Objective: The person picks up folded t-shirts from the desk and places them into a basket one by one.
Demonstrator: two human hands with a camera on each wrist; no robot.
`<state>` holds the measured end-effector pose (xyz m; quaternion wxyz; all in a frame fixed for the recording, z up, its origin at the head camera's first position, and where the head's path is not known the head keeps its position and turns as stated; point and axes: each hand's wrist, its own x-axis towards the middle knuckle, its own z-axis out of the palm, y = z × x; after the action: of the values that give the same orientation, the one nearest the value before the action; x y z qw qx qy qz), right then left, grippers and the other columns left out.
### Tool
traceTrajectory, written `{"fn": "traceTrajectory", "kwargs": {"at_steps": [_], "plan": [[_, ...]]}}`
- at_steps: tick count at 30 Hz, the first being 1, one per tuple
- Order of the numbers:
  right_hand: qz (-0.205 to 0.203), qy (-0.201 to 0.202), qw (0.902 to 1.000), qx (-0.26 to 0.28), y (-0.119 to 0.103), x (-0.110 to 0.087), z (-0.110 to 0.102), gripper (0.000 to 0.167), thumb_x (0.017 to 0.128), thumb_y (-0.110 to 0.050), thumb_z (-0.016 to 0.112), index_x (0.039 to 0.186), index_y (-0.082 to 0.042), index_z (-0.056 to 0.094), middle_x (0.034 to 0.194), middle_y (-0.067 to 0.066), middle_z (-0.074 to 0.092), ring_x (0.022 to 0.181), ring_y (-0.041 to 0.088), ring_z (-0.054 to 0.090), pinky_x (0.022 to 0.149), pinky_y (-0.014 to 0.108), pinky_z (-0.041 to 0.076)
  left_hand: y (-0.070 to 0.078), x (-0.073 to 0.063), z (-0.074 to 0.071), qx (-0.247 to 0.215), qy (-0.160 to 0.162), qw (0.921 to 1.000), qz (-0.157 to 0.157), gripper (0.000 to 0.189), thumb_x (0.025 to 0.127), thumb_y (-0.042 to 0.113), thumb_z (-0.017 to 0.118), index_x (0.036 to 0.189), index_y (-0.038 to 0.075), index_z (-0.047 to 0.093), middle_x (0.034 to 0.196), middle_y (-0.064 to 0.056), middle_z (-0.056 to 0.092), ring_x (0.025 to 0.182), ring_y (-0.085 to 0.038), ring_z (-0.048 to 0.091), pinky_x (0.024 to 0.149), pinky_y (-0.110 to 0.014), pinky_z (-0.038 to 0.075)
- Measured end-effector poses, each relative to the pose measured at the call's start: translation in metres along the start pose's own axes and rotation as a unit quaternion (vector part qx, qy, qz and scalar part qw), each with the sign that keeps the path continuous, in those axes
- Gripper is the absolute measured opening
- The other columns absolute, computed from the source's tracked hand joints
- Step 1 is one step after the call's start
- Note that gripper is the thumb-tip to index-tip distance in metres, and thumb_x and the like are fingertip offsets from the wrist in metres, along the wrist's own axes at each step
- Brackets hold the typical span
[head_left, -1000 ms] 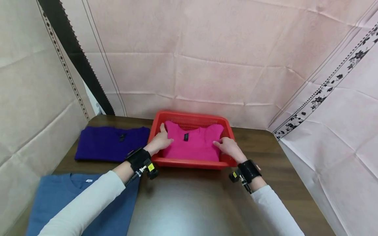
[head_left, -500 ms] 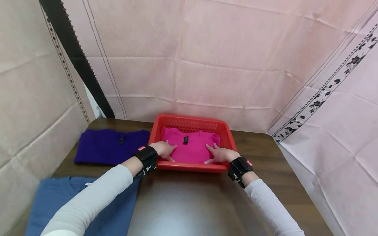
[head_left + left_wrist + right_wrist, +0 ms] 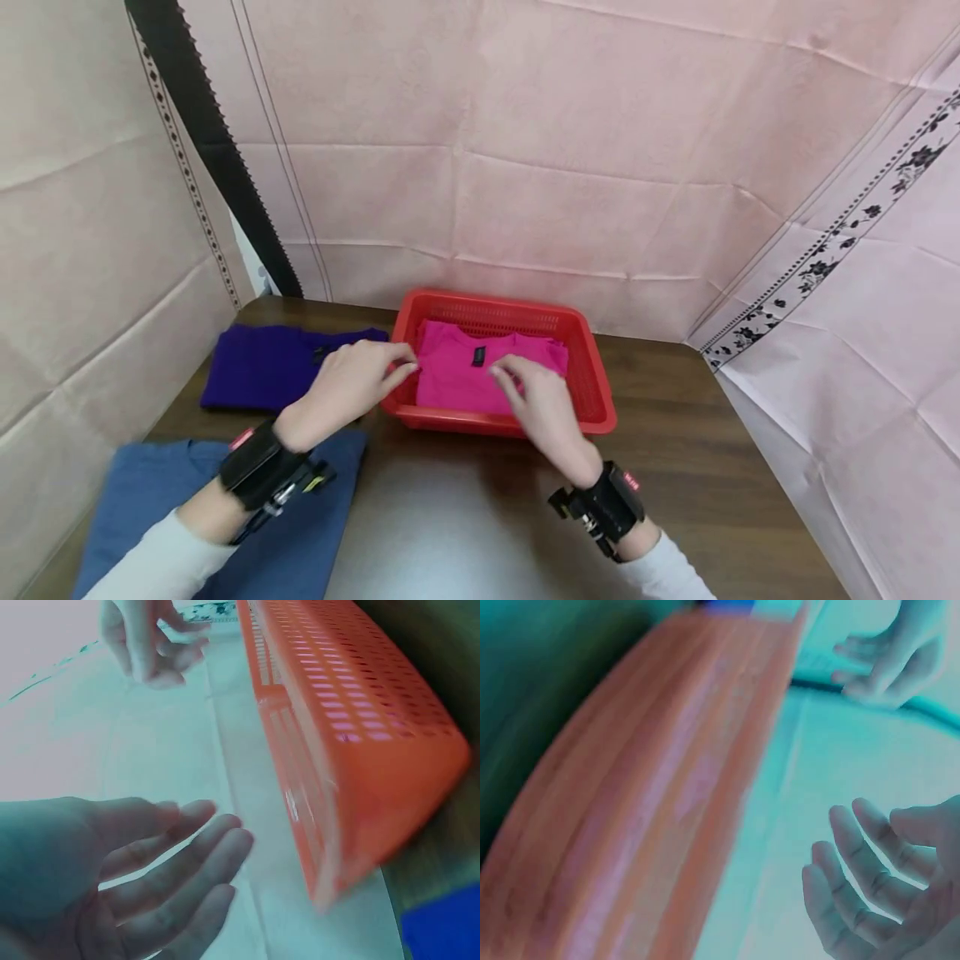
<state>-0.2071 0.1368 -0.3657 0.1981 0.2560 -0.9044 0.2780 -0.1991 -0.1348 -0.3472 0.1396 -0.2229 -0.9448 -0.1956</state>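
A folded pink shirt with a black neck label lies flat inside a red plastic basket. My left hand hovers above the basket's left rim, fingers loosely bent with nothing in them. Over the basket's front right part, my right hand is lifted with its fingers relaxed and holding nothing. The left wrist view shows the left hand apart from the basket's perforated side. In the right wrist view the right hand also stands away from the blurred basket.
A folded purple garment lies left of the basket, partly behind the left hand. Nearer, a blue shirt is spread on the wooden table, partly covered by the left arm. Light patterned cloth hangs behind and at both sides.
Both hands were on the pink shirt in the basket, touching its sides and then pressing its top. Now they have risen off it and drawn back toward me. The shirt stays in the basket.
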Motion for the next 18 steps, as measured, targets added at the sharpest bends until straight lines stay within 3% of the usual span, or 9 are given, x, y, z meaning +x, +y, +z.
{"fn": "traceTrajectory", "kwargs": {"at_steps": [2,6,11,14,16,18], "plan": [[-0.026,-0.001,0.9995,0.015,-0.022,-0.007,0.009,0.011,0.1,-0.023,0.066,0.094,-0.017,0.073,0.076,-0.009,0.064,0.064,0.004,0.053,0.061,0.024,0.049,-0.008,-0.021,-0.006,0.008,0.024,0.9996,-0.015,0.007,0.096,0.021,0.072,0.101,0.017,0.074,0.063,0.008,0.047,0.049,-0.008,0.035,0.041,-0.023,0.025],[-0.05,-0.055,0.9967,0.033,-0.054,-0.019,0.036,0.018,0.103,-0.026,0.061,0.089,-0.022,0.071,0.072,-0.014,0.058,0.063,-0.002,0.05,0.063,0.019,0.046,-0.034,-0.067,-0.013,0.031,0.051,0.9962,-0.063,0.004,0.096,0.023,0.071,0.096,0.02,0.073,0.062,0.01,0.047,0.047,-0.008,0.035,0.039,-0.025,0.025],[-0.064,-0.152,0.9863,0.0,-0.075,-0.033,0.077,0.021,0.105,-0.026,0.057,0.096,-0.023,0.076,0.082,-0.014,0.064,0.074,-0.002,0.06,0.062,0.016,0.046,-0.081,-0.126,-0.02,0.048,0.035,0.9837,-0.17,0.013,0.1,0.027,0.066,0.099,0.016,0.074,0.061,0.006,0.054,0.046,-0.013,0.04,0.038,-0.032,0.029],[-0.059,-0.21,0.9757,-0.024,-0.079,-0.042,0.097,0.021,0.104,-0.029,0.058,0.105,-0.021,0.078,0.09,-0.012,0.066,0.078,0.004,0.063,0.059,0.019,0.048,-0.11,-0.162,-0.026,0.058,0.004,0.9674,-0.247,0.02,0.101,0.029,0.064,0.103,0.01,0.072,0.07,-0.009,0.066,0.051,-0.027,0.055,0.041,-0.043,0.036],[-0.053,-0.236,0.9698,-0.033,-0.081,-0.046,0.107,0.022,0.104,-0.031,0.059,0.109,-0.02,0.078,0.094,-0.009,0.066,0.081,0.007,0.064,0.06,0.021,0.049,-0.126,-0.184,-0.029,0.06,-0.03,0.949,-0.308,0.027,0.1,0.031,0.064,0.106,0.006,0.07,0.084,-0.019,0.07,0.064,-0.041,0.062,0.048,-0.052,0.042],[-0.044,-0.257,0.965,-0.029,-0.08,-0.048,0.115,0.024,0.103,-0.032,0.06,0.112,-0.017,0.077,0.097,-0.008,0.066,0.082,0.007,0.062,0.06,0.02,0.047,-0.137,-0.201,-0.029,0.065,-0.077,0.9242,-0.369,0.037,0.099,0.031,0.065,0.111,-0.003,0.065,0.096,-0.027,0.068,0.079,-0.049,0.064,0.058,-0.058,0.046]]}}
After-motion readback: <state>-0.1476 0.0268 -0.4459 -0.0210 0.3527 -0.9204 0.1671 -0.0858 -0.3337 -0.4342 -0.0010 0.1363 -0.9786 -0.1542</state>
